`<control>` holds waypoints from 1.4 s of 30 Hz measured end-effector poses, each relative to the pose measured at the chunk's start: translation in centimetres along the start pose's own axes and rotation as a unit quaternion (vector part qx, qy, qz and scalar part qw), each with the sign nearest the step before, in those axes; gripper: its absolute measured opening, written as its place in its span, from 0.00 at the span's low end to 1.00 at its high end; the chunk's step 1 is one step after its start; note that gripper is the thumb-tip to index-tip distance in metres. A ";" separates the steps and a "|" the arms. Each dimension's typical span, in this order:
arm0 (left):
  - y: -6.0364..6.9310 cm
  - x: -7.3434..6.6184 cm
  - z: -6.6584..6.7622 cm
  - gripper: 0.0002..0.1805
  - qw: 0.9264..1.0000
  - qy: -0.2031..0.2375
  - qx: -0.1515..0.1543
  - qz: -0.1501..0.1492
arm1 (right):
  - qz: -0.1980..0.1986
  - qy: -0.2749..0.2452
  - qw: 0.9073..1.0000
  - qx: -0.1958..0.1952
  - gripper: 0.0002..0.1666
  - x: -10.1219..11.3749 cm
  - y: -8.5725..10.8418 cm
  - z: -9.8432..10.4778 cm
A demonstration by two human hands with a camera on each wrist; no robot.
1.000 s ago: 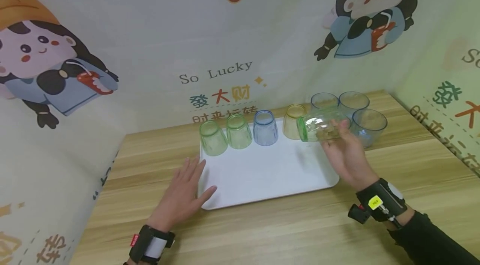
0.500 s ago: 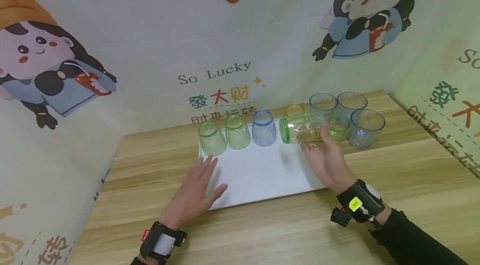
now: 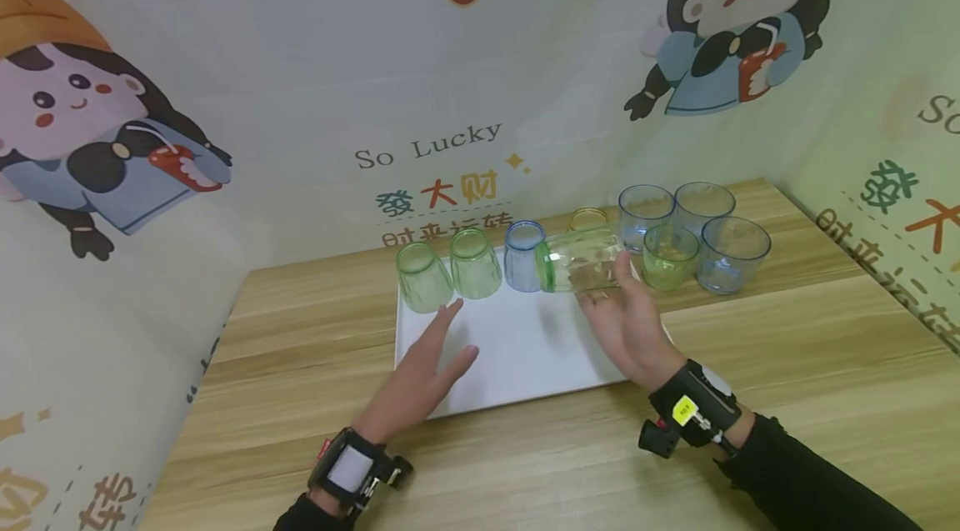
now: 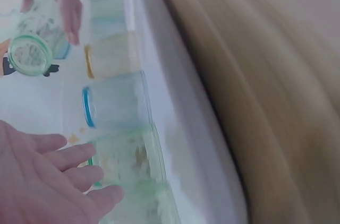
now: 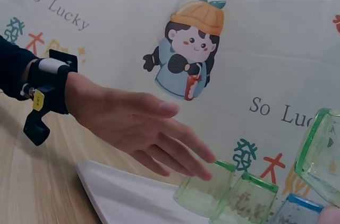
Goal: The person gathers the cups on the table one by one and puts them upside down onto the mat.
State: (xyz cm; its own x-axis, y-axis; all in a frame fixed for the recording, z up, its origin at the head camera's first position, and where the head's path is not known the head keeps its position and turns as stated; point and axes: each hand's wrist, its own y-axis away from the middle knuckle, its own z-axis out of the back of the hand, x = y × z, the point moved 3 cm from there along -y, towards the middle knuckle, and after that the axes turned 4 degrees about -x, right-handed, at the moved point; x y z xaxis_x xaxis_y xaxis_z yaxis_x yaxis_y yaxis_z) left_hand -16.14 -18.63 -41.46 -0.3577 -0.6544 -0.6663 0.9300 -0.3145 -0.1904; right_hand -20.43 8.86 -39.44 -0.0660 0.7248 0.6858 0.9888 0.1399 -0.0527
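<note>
While dark sleeves (image 3: 817,473) are reaching in from the near edge over a wood-grained table (image 3: 540,473), black straps (image 3: 693,406) are circling both wrists. On the left, the person's left hand (image 3: 420,381) is hovering above the near left part of a white tray (image 3: 517,356), its fingers extending and its thumb standing apart from them. On the right, the right hand (image 3: 626,327) is clamping round a green tumbler (image 3: 581,260), the thumb pressing from one side and the fingers supporting it beneath. That tumbler is lying sideways in the air above the far part of the tray, its thick green end pointing left. Along the far edge of the tray, more glasses are standing upside down in a row: from left to right, a first green glass (image 3: 426,277), a second green glass (image 3: 477,264), a blue glass (image 3: 523,257) and a yellow glass (image 3: 587,219), mostly hiding behind the tumbler. Right of these, an upright green glass (image 3: 671,260) is standing mouth up among three bluish glasses (image 3: 733,256), one sitting to its right and two farther back. Farthest off, a pale printed backdrop (image 3: 315,56) is hanging behind everything, showing cartoon figures (image 3: 750,39) and lettering.
</note>
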 end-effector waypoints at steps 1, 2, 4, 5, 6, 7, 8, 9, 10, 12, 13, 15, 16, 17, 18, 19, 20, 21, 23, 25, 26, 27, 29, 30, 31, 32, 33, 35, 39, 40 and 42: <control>-0.3 -0.2 -0.1 0.40 1.000 0.014 -0.001 -0.001 | 0.000 0.000 1.000 0.000 0.39 -0.1 0.0 -0.1; -0.6 -0.4 -0.3 0.39 1.000 0.029 -0.003 -0.003 | 0.001 0.000 1.000 0.001 0.40 -0.2 0.0 -0.3; -1.1 -0.9 -0.6 0.38 0.998 0.067 -0.007 -0.005 | 0.001 -0.001 1.000 0.006 0.42 -0.4 0.0 -0.6; -1.4 -1.1 -0.8 0.37 0.996 0.092 -0.009 -0.005 | 0.001 -0.002 1.000 0.009 0.42 -0.5 -0.1 -0.7; -1.6 -1.3 -1.0 0.37 0.992 0.122 -0.009 -0.001 | 0.000 -0.002 1.000 0.011 0.43 -0.6 -0.1 -0.8; -1.9 -1.5 -1.2 0.37 0.988 0.156 -0.010 0.003 | -0.001 -0.003 1.000 0.013 0.43 -0.7 -0.1 -1.0; -2.1 -1.7 -1.5 0.37 0.981 0.192 -0.010 0.012 | -0.002 -0.005 1.000 0.013 0.44 -0.8 -0.1 -1.1; -2.3 -1.9 -1.7 0.37 0.973 0.230 -0.010 0.021 | -0.002 -0.005 1.000 0.015 0.44 -1.0 -0.1 -1.2; -2.5 -2.1 -2.0 0.38 0.961 0.274 -0.011 0.029 | -0.002 -0.004 1.000 0.015 0.44 -1.1 -0.1 -1.3; -2.8 -2.4 -2.4 0.37 0.934 0.354 -0.016 0.050 | 0.001 -0.005 1.000 0.014 0.44 -1.4 -0.1 -1.5; -2.9 -2.6 -2.6 0.36 0.918 0.392 -0.019 0.059 | 0.003 -0.005 1.000 0.013 0.45 -1.5 -0.1 -1.6; -3.1 -2.8 -3.0 0.34 0.886 0.456 -0.026 0.084 | 0.006 -0.003 1.000 0.011 0.45 -1.8 -0.1 -1.9; -3.1 -2.9 -3.1 0.34 0.868 0.487 -0.029 0.095 | 0.007 -0.004 1.000 0.008 0.45 -1.9 -0.1 -2.0; -3.2 -2.9 -3.2 0.34 0.852 0.512 -0.032 0.110 | 0.007 -0.005 1.000 0.006 0.45 -2.0 -0.1 -2.1; -3.1 -3.0 -3.4 0.36 0.832 0.539 -0.037 0.123 | 0.008 -0.006 1.000 0.005 0.46 -2.2 -0.1 -2.2; -3.1 -3.0 -3.5 0.38 0.814 0.564 -0.042 0.133 | 0.009 -0.008 1.000 0.002 0.46 -2.3 0.0 -2.3; -3.0 -3.0 -3.6 0.40 0.795 0.588 -0.048 0.142 | 0.010 -0.013 1.000 -0.001 0.46 -2.5 0.0 -2.3; -3.0 -3.0 -3.7 0.42 0.776 0.611 -0.052 0.147 | 0.010 -0.014 1.000 -0.006 0.46 -2.6 0.1 -2.4; -2.8 -3.1 -4.0 0.47 0.741 0.651 -0.059 0.153 | 0.010 -0.017 1.000 -0.016 0.46 -3.0 0.1 -2.4; -2.6 -3.1 -4.2 0.49 0.713 0.682 -0.064 0.153 | 0.011 -0.008 1.000 -0.022 0.46 -3.3 0.3 -2.4; -2.6 -3.1 -4.3 0.49 0.703 0.690 -0.067 0.155 | 0.011 -0.006 1.000 -0.024 0.47 -3.5 0.4 -2.5; -2.6 -3.2 -4.4 0.50 0.697 0.696 -0.069 0.157 | 0.010 0.000 1.000 -0.023 0.47 -3.6 0.4 -2.5; -2.6 -3.3 -4.6 0.50 0.681 0.709 -0.078 0.164 | 0.009 0.003 1.000 -0.019 0.48 -3.9 0.5 -2.7; -2.7 -3.3 -4.7 0.50 0.674 0.714 -0.084 0.168 | 0.009 0.005 1.000 -0.017 0.48 -4.1 0.6 -2.9; -2.7 -3.4 -4.8 0.50 0.671 0.716 -0.088 0.171 | 0.011 0.003 1.000 -0.014 0.48 -4.2 0.7 -3.0; -2.8 -3.5 -4.9 0.51 0.667 0.718 -0.092 0.174 | 0.011 0.002 1.000 -0.013 0.48 -4.3 0.7 -3.2; -2.8 -3.5 -5.0 0.51 0.662 0.722 -0.096 0.177 | 0.012 0.001 1.000 -0.011 0.47 -4.4 0.7 -3.4; -2.9 -3.7 -5.1 0.52 0.654 0.727 -0.104 0.181 | 0.014 0.001 1.000 -0.010 0.47 -4.6 0.8 -3.8; -3.3 -4.0 -5.2 0.55 0.645 0.735 -0.121 0.171 | 0.020 -0.002 1.000 -0.009 0.44 -5.1 0.7 -4.5; -3.4 -4.1 -5.2 0.55 0.643 0.736 -0.125 0.167 | 0.022 -0.004 1.000 -0.010 0.43 -5.3 0.7 -4.6; -3.6 -4.3 -5.1 0.55 0.645 0.737 -0.130 0.156 | 0.022 -0.005 1.000 -0.011 0.40 -5.6 0.7 -4.9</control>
State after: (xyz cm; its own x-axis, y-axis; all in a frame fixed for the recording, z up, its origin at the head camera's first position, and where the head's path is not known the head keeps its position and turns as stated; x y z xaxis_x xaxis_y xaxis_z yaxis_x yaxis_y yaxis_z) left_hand -17.52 -11.16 -41.64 0.1409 0.7660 -0.6272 0.9885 -0.0737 0.1321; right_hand -18.73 1.59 -39.82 -0.0241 0.7362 0.6764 0.9934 0.0936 -0.0666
